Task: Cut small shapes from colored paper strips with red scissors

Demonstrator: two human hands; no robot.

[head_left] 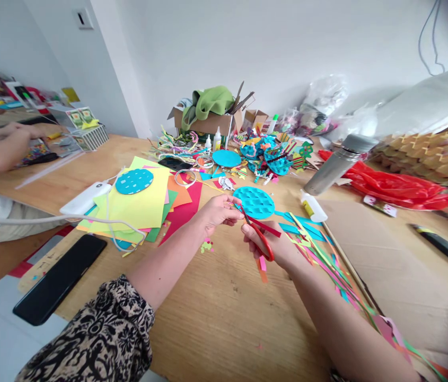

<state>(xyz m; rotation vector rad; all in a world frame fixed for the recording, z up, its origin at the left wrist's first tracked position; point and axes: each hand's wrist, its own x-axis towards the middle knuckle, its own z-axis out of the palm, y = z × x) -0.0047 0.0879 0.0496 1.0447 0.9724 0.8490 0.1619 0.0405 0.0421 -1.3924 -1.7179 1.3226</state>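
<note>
My right hand (261, 241) is closed around a pair of red-handled scissors (268, 249), whose blades point up and left. A dark red paper strip (267, 227) runs across the scissors. My left hand (220, 215) pinches the far end of this strip near the blade tips. Beyond my hands lies a blue paper disc (254, 201) with a raised pattern. Small pink and orange paper pieces (262, 269) show just below my right hand. Small green and pink scraps (207, 245) lie below my left hand.
Stacked coloured paper (144, 204), a power strip (84, 199) and a black phone (60, 278) are on the left. Glue bottle (313, 207), metal flask (337, 164), paper strips (327, 260), cardboard (402, 265) and a cutter (446, 248) lie right. Another person's hands (17, 132) are far left.
</note>
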